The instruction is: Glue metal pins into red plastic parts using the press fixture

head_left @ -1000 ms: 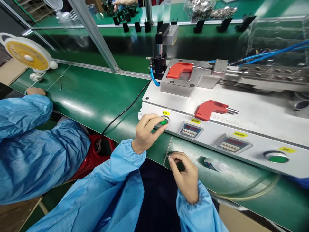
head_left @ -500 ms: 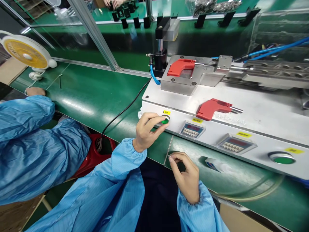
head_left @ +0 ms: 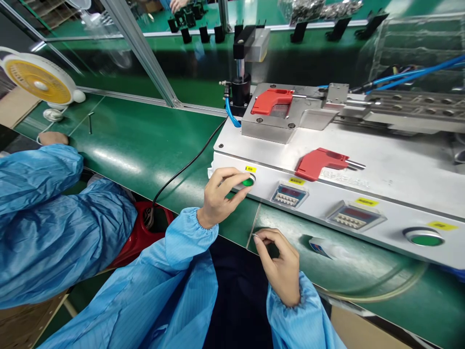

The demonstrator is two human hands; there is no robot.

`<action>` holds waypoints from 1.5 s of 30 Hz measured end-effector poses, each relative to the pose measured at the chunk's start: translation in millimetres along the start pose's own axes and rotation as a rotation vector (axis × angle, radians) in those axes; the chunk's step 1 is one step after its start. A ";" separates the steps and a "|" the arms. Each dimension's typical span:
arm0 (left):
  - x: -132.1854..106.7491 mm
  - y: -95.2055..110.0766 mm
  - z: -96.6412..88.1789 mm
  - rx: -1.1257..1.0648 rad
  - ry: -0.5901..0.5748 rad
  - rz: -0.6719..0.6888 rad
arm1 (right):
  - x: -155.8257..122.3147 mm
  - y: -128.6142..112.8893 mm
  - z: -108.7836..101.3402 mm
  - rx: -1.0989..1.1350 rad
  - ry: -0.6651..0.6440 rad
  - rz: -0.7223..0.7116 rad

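My left hand point(head_left: 223, 196) is at the front of the white machine point(head_left: 363, 186). Its thumb and fingertips are apart around the rim of a green button point(head_left: 249, 181); whether they press it I cannot tell. Just above the green table edge, my right hand point(head_left: 279, 261) has thumb and index finger pinched together, with a tiny light tip at the pinch that is too small to name. A red pistol-shaped handle point(head_left: 274, 101) sits in the metal fixture point(head_left: 267, 130), a metal rod at its right end. Another red handle point(head_left: 319, 164) with a short metal rod lies on the machine top.
Two counters point(head_left: 289, 195) and a second green button point(head_left: 424, 239) line the machine's front. A small packet point(head_left: 319, 247) lies on the green table point(head_left: 145, 140). At left are a co-worker's blue sleeve point(head_left: 43, 169), a yellow fan point(head_left: 39, 82) and a black cable point(head_left: 189, 162).
My left hand has shifted very slightly left at the green button. My right hand and both red handles have stayed in place.
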State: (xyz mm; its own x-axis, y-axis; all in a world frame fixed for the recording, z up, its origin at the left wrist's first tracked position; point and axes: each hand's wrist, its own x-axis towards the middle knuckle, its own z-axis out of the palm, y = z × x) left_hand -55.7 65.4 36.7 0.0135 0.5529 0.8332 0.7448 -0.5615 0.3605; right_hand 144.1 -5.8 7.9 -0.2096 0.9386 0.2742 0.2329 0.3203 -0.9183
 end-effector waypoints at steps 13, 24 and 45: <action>10.6 -4.1 -11.8 -0.069 -0.131 -0.019 | 1.3 -2.0 -0.3 0.024 -0.002 -0.003; 12.2 -5.0 -7.7 -0.029 -0.117 0.002 | 0.2 -1.2 -0.7 0.015 0.000 0.002; 19.9 -6.5 -16.9 0.010 -0.242 -0.008 | -8.2 11.1 3.6 0.139 0.132 0.178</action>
State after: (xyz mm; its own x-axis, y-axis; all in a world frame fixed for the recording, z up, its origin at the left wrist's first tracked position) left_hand -71.5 69.7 58.0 0.1660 0.6898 0.7048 0.7518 -0.5510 0.3622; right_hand 145.0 -10.5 -5.6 -0.0488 0.9901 0.1314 0.1203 0.1364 -0.9833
